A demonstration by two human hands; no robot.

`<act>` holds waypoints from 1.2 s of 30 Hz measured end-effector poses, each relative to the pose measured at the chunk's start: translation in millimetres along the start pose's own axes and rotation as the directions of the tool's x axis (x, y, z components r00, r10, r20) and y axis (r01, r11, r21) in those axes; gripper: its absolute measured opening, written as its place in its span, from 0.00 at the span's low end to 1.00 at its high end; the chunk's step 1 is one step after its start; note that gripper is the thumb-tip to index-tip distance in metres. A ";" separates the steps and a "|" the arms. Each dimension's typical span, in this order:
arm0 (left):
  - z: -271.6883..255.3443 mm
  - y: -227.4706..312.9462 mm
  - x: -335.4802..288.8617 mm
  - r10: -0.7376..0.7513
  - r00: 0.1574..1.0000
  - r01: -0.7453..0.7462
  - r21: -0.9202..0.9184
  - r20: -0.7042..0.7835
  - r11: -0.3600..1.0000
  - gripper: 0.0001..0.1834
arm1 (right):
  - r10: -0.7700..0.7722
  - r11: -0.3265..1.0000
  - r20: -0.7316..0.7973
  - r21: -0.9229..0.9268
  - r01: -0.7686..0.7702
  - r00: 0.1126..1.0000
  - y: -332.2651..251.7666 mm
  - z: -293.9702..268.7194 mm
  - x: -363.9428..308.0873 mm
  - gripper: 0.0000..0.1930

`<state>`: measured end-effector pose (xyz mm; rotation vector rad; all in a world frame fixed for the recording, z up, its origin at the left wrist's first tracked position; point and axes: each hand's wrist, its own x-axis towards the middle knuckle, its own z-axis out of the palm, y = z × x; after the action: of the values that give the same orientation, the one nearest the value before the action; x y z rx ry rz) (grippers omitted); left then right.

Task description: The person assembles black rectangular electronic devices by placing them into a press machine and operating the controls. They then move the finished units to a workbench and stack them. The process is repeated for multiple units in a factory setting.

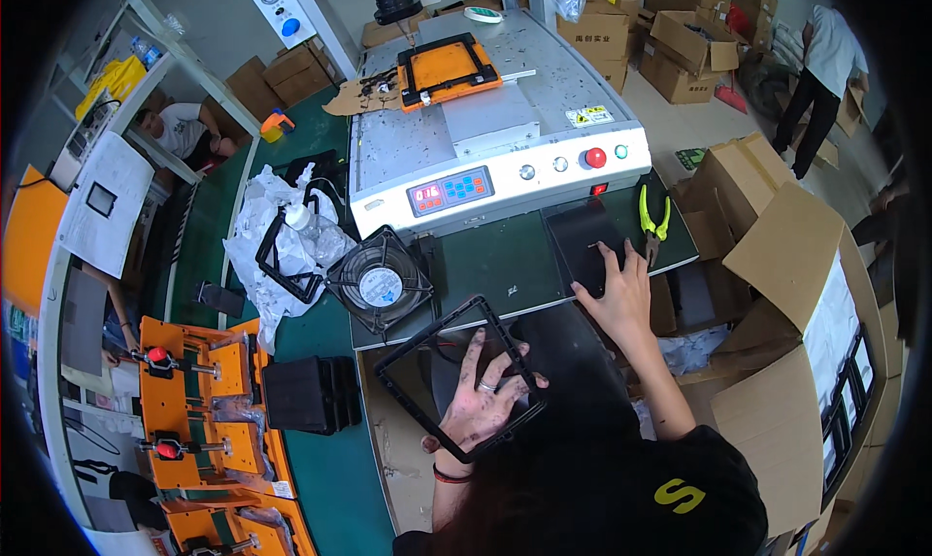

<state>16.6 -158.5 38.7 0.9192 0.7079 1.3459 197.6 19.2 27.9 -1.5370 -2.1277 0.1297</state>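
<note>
A thin black rectangular frame (400, 407) tilts over the front edge of the bench. My left hand (481, 405) holds it, palm up, with fingers reaching through its opening and curled at its right bar; dark smudges mark the skin. My right hand (621, 294) has its fingers apart, with the fingertips over a dark flat sheet (573, 228) on the bench. A tiny light bit lies by its index fingertip, too small to name. Just right of that hand are yellow-green cutting pliers (652, 221). A round black fan (379, 286) stands left of the frame.
A white press machine (505, 189) carries an orange fixture (449, 68) with another black frame. Left are a white plastic bag (282, 299), stacked black panels (309, 393) and orange clamp fixtures (180, 396). Open cartons (777, 430) stand right. Other people are in the background.
</note>
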 end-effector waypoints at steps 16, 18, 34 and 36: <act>-3.3 11.8 54.0 0.297 0.933 -0.340 -0.228 -0.202 0.912 0.67 | -0.533 -0.486 0.428 0.551 -0.678 0.730 -19.3 -93.0 -20.5 0.37; 4.7 14.3 55.1 0.323 0.932 -0.356 -0.246 -0.168 0.901 0.68 | -0.408 0.024 0.230 0.970 -0.242 0.884 -25.4 -93.0 -24.1 0.36; 45.4 4.6 26.9 0.198 0.965 -0.249 -0.351 -0.174 0.903 0.66 | -0.493 0.654 -0.260 0.518 0.550 0.831 -91.6 -79.5 -53.8 0.36; 45.5 4.4 26.0 0.198 0.966 -0.247 -0.360 -0.168 0.899 0.66 | -0.495 0.661 -0.266 0.503 0.558 0.827 -91.4 -78.9 -54.3 0.36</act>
<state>56.8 -139.3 66.8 0.6175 0.4203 1.6873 167.1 -79.5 110.8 -0.5336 -2.0960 0.4189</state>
